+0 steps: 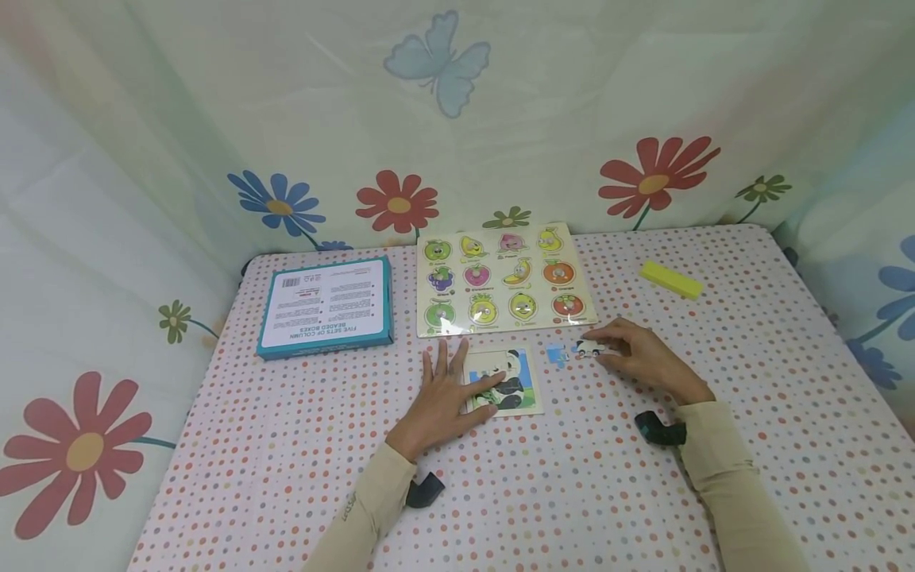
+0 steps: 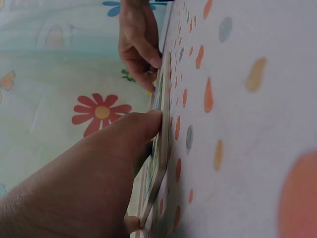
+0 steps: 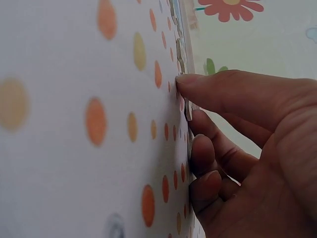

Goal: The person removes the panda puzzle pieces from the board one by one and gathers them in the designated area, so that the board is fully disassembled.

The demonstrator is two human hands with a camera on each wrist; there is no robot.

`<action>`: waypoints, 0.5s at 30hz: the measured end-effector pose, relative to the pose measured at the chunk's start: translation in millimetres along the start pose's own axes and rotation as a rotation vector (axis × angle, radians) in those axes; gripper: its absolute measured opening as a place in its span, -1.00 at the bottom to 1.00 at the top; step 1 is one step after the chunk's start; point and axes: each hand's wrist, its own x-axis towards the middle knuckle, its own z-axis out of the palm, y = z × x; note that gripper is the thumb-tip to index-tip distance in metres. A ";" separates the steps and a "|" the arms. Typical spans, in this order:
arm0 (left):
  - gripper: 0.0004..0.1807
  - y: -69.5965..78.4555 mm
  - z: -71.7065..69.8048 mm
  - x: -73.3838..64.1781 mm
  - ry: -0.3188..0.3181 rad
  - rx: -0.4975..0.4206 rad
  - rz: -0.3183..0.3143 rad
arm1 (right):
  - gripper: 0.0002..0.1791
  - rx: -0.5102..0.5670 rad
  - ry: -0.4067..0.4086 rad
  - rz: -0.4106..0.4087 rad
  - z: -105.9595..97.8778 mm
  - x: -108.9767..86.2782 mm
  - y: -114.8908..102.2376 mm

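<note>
- Across a dotted surface [image 1: 286,445], you appear partway through piecing a picture together.
- Your left hand [image 1: 443,401] rests, fingers spread, on the panda jigsaw [image 1: 527,397] mid-surface.
- Your right hand [image 1: 646,361] pinches a panda piece [image 1: 588,347]; the next move likely calls for fitting it into the jigsaw's seemingly unfilled corner.

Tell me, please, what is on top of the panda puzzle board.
Panda pieces sit on the board, with fingers of the left hand across part; what they cover cannot be seen.
</note>
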 end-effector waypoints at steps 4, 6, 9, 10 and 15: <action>-0.45 -0.4 -0.4 0.2 0.009 -0.002 0.008 | -0.57 0.023 0.012 -0.004 -3.2 -0.5 0.3; -0.45 -0.6 -0.4 0.2 0.008 -0.003 0.009 | -0.59 0.039 0.036 -0.026 -4.8 -0.3 0.2; -0.44 -0.7 -0.2 -0.5 0.003 -0.006 0.007 | -0.62 0.048 0.082 -0.074 -4.9 0.7 -2.1; -0.44 -0.6 -0.4 -0.5 0.003 -0.008 0.008 | -0.64 0.048 0.099 -0.087 -4.1 1.8 -3.8; -0.44 -0.4 -0.6 -0.8 0.006 -0.017 0.009 | -0.71 0.086 0.144 -0.155 6.6 11.5 -18.2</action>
